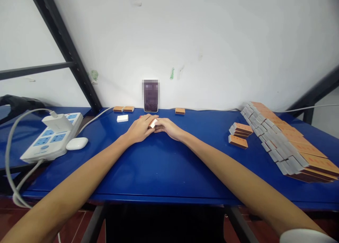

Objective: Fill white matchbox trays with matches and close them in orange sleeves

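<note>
Both hands meet over the blue table (164, 165), near its back. My left hand (141, 128) is wrapped around a small matchbox (153, 123) and covers most of it; a white end pokes out toward the right. My right hand (169, 127) has its fingers closed at that white end, touching the box, with the fingertips partly hidden. A bit of red shows behind the left hand, too small to name. To the left of the hands lies a white box (122, 118), and two orange matchboxes (123, 109) sit behind it.
A phone (151, 96) leans on the wall, with a single matchbox (180, 111) to its right. Matchboxes stand in a small stack (239, 133) and a long pile (286, 144) at right. A power strip (54, 139) and white earbud case (77, 143) lie left.
</note>
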`<move>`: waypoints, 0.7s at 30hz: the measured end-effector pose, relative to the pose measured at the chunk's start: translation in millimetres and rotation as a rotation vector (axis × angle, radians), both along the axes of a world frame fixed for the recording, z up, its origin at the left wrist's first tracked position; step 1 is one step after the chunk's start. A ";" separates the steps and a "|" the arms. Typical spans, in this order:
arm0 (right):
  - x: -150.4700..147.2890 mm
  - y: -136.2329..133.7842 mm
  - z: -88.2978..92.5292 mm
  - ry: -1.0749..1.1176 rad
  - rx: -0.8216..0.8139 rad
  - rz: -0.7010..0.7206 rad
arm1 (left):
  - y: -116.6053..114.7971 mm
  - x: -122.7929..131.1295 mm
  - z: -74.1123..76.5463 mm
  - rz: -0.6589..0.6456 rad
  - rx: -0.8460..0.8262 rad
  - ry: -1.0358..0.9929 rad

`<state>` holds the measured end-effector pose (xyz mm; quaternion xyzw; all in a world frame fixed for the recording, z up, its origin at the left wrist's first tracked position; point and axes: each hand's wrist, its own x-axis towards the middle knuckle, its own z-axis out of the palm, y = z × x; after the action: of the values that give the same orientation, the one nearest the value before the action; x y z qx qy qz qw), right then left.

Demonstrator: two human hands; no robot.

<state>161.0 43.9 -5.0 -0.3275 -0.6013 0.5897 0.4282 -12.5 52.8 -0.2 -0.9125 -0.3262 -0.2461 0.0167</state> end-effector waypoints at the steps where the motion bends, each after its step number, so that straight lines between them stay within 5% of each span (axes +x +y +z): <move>1: -0.4 0.1 -1.0 -0.004 0.010 -0.018 | -0.4 0.3 0.2 0.015 0.005 0.017; 5: -1.2 -3.1 -4.2 -0.023 0.101 -0.114 | 0.2 0.0 2.0 0.109 0.033 0.076; 11: -1.8 -11.7 -7.9 -0.211 0.486 -0.295 | 0.1 -4.8 9.1 0.150 0.033 0.069; 16: -0.9 -8.6 -11.7 -0.044 0.414 -0.383 | -1.0 -12.8 18.4 -0.013 -0.021 0.024; 21: 2.4 -5.6 -9.9 0.026 0.303 -0.386 | 9.4 -30.0 30.4 0.017 -0.006 -0.164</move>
<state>163.5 38.3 -14.9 -0.3609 -0.6036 0.4042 0.5848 -42.5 62.2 30.1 -0.8865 -0.3351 -0.3189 -0.0108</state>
